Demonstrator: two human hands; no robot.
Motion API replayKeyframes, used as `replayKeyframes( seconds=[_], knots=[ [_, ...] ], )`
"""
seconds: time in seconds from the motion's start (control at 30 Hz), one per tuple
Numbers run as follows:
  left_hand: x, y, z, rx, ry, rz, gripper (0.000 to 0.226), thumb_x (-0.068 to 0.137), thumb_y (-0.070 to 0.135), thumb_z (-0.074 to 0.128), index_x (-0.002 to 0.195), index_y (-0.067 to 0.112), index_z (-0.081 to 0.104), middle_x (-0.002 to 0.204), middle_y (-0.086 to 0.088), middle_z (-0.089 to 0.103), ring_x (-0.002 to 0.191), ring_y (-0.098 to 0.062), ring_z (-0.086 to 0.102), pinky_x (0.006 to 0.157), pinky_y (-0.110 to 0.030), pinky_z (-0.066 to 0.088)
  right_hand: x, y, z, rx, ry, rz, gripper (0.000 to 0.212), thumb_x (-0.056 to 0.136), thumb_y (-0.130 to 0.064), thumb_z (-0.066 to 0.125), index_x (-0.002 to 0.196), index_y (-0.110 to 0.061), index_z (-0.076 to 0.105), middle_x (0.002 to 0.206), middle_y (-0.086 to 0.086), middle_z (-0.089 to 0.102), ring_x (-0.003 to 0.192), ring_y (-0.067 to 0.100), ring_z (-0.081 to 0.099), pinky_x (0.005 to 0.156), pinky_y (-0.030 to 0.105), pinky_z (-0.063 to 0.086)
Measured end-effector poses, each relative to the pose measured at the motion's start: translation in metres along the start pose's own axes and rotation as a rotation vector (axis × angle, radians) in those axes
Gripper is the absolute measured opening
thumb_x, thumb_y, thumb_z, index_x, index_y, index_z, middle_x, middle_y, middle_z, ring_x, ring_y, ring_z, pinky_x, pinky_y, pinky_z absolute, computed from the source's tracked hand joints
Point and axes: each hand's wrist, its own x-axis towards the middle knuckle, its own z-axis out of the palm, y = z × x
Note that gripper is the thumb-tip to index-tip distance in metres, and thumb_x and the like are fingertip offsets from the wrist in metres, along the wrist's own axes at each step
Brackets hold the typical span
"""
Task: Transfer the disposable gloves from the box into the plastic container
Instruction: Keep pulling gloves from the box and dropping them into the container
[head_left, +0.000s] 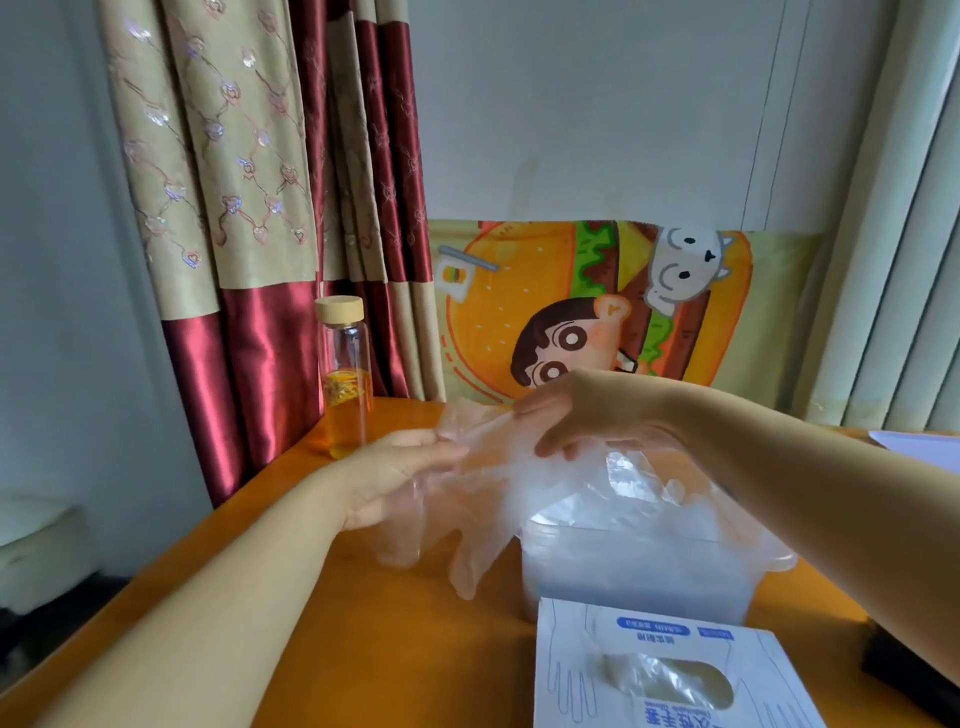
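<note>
A clear disposable glove (483, 499) hangs stretched between my hands above the orange table, its fingers dangling down to the left of the plastic container (639, 571). My left hand (400, 478) holds the glove's lower left part. My right hand (582, 410) pinches its upper edge just above the container. Several crumpled clear gloves (644, 483) lie in and over the container. The white and blue glove box (670, 670) lies in front of it, with a glove showing in its oval opening.
A glass bottle (345, 374) with amber liquid and a wooden cap stands at the back left of the table (363, 623). A cartoon burger cushion (597, 306) leans against the wall. Curtains hang at left. A dark object (909, 670) sits at the right edge.
</note>
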Motion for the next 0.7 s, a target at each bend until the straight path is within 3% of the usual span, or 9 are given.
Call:
replayKeyframes(
  seconds=[0.13, 0.23, 0.3, 0.37, 0.4, 0.47, 0.57, 0.63, 0.7],
  knots=[
    [0.021, -0.011, -0.016, -0.124, 0.049, -0.003, 0.054, 0.077, 0.027, 0.069, 0.127, 0.01, 0.059, 0.125, -0.018, 0.062, 0.118, -0.034, 0.058, 0.1, -0.045, 0.047, 0.007, 0.017, -0.001, 0.12, -0.042, 0.016, 0.063, 0.08, -0.004, 0.071, 0.137, -0.02, 0.048, 0.127, 0.0, 0.058, 0.072, 0.011, 0.063, 0.072, 0.025, 0.047],
    [0.031, -0.014, -0.014, -0.12, 0.123, -0.011, 0.034, 0.089, 0.011, 0.063, 0.122, 0.013, 0.061, 0.1, -0.01, 0.07, 0.088, -0.021, 0.066, 0.076, -0.03, 0.054, 0.008, 0.033, -0.004, 0.171, -0.033, 0.021, 0.067, 0.078, -0.003, 0.071, 0.136, -0.027, 0.048, 0.122, 0.015, 0.061, 0.076, 0.018, 0.061, 0.074, 0.03, 0.046],
    [0.036, -0.011, -0.009, 0.12, 0.327, 0.047, 0.032, 0.092, 0.012, 0.06, 0.124, 0.017, 0.06, 0.094, -0.001, 0.065, 0.079, -0.012, 0.059, 0.07, -0.021, 0.05, 0.004, 0.046, -0.007, 0.138, 0.014, 0.045, 0.068, 0.078, -0.004, 0.071, 0.136, -0.029, 0.047, 0.113, 0.018, 0.065, 0.069, 0.015, 0.06, 0.072, 0.027, 0.046],
    [0.044, -0.007, -0.001, 0.498, 0.65, 0.228, 0.031, 0.094, 0.014, 0.057, 0.124, 0.019, 0.057, 0.105, 0.002, 0.057, 0.087, -0.012, 0.056, 0.065, -0.016, 0.04, -0.002, 0.065, -0.007, 0.065, 0.078, 0.104, 0.072, 0.078, -0.007, 0.071, 0.14, -0.029, 0.043, 0.103, 0.014, 0.069, 0.065, 0.011, 0.063, 0.067, 0.022, 0.048],
    [0.043, -0.001, 0.007, 0.626, 0.719, 0.354, 0.029, 0.094, 0.014, 0.057, 0.122, 0.022, 0.058, 0.108, 0.005, 0.054, 0.087, -0.009, 0.054, 0.064, -0.013, 0.037, -0.005, 0.075, -0.006, 0.031, 0.099, 0.15, 0.072, 0.078, -0.007, 0.071, 0.14, -0.029, 0.043, 0.095, 0.01, 0.071, 0.063, 0.009, 0.064, 0.064, 0.021, 0.048],
    [0.04, 0.011, 0.031, 0.78, 0.583, 0.552, 0.027, 0.094, 0.015, 0.056, 0.118, 0.025, 0.06, 0.111, 0.01, 0.051, 0.081, 0.0, 0.05, 0.066, -0.009, 0.037, -0.013, 0.094, -0.004, -0.008, 0.121, 0.245, 0.068, 0.078, -0.007, 0.071, 0.138, -0.028, 0.045, 0.084, 0.004, 0.071, 0.058, 0.006, 0.063, 0.06, 0.023, 0.053],
    [0.039, 0.022, 0.073, 1.038, 0.134, 0.565, 0.029, 0.095, 0.028, 0.056, 0.123, 0.032, 0.059, 0.12, 0.011, 0.052, 0.093, -0.003, 0.053, 0.082, -0.022, 0.047, -0.024, 0.111, -0.002, -0.096, 0.128, 0.318, 0.073, 0.078, -0.005, 0.069, 0.143, -0.021, 0.039, 0.087, -0.001, 0.068, 0.056, 0.003, 0.063, 0.061, 0.021, 0.054],
    [0.046, 0.024, 0.098, 1.229, -0.041, 0.5, 0.035, 0.094, 0.036, 0.055, 0.13, 0.035, 0.055, 0.133, 0.01, 0.049, 0.114, -0.012, 0.051, 0.095, -0.035, 0.046, -0.03, 0.115, -0.002, -0.267, 0.109, 0.334, 0.08, 0.081, -0.006, 0.067, 0.149, -0.015, 0.024, 0.112, 0.002, 0.064, 0.07, 0.003, 0.063, 0.062, 0.015, 0.05],
    [0.055, 0.023, 0.114, 1.364, -0.165, 0.369, 0.044, 0.094, 0.041, 0.054, 0.137, 0.033, 0.05, 0.145, 0.008, 0.043, 0.129, -0.017, 0.043, 0.104, -0.04, 0.04, -0.032, 0.115, 0.001, -0.449, 0.078, 0.335, 0.087, 0.083, -0.01, 0.068, 0.151, -0.014, 0.014, 0.143, 0.008, 0.045, 0.103, 0.013, 0.06, 0.078, 0.021, 0.05]
  ],
)
